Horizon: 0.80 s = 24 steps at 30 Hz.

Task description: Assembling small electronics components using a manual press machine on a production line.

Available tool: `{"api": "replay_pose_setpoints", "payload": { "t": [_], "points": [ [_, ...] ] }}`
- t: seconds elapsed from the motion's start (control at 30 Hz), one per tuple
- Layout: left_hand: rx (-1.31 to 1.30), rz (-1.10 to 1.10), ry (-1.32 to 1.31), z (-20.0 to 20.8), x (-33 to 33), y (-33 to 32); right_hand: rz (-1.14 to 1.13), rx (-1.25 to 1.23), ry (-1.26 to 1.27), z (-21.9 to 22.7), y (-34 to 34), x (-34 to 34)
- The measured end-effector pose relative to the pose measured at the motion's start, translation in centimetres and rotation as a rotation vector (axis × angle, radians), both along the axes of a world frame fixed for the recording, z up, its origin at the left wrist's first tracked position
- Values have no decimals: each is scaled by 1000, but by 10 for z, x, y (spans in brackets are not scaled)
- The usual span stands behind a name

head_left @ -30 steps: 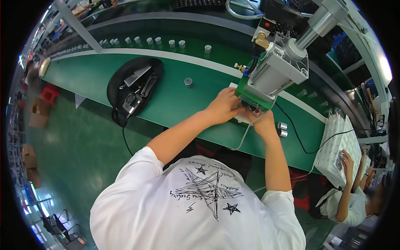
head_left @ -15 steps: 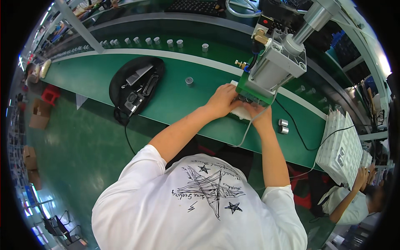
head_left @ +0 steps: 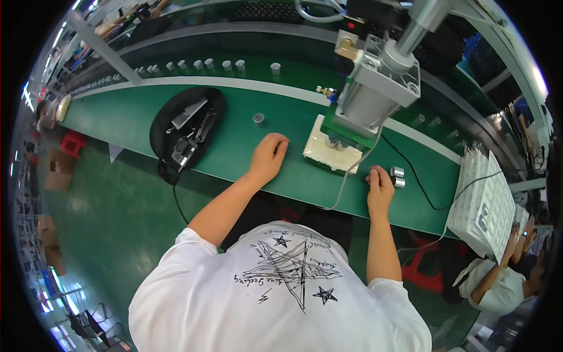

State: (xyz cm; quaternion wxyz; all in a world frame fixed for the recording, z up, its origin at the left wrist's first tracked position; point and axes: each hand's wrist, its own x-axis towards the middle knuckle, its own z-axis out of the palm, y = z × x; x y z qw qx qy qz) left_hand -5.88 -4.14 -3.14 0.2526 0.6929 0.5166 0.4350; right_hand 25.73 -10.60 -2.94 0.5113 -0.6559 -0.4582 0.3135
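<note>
My left hand [head_left: 270, 157] rests on the green bench left of the press, fingers curled in, and nothing shows in it. Over by two short silver cylinders [head_left: 397, 177], my right hand [head_left: 380, 183] lies on the bench, its fingers also curled with nothing visible in them. Between my hands stands the pneumatic press [head_left: 369, 91], a grey cylinder body on a green plate. Under it sits a block wrapped in whitish material [head_left: 328, 151]. Small metal-coloured parts [head_left: 338, 142] show between the plate and the block; their exact shape is hard to tell.
A small grey cup-shaped part [head_left: 258, 119] stands on the bench. Left of it lies an open black case [head_left: 186, 135] with devices inside. Several small cups [head_left: 227, 66] line the strip behind. White trays [head_left: 482, 205] are stacked at right, near another person [head_left: 498, 287]. A grey cable [head_left: 346, 185] hangs from the press.
Both my hands have come away from the wrapped block under the press, the left one leftward and the right one toward the silver cylinders. The block is now uncovered. The view has shifted slightly.
</note>
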Motion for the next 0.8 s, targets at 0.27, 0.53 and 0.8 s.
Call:
{"api": "replay_pose_setpoints", "payload": {
  "t": [0.27,0.53,0.8],
  "points": [
    [7,70,-139,3,-14,-2,-141,157,-392,11,-9,38],
    [23,292,-78,11,-53,0,-218,-283,-624,31,9,73],
    [212,-136,138,48,17,16,273,245,-780,51,45,0]
  ]
}}
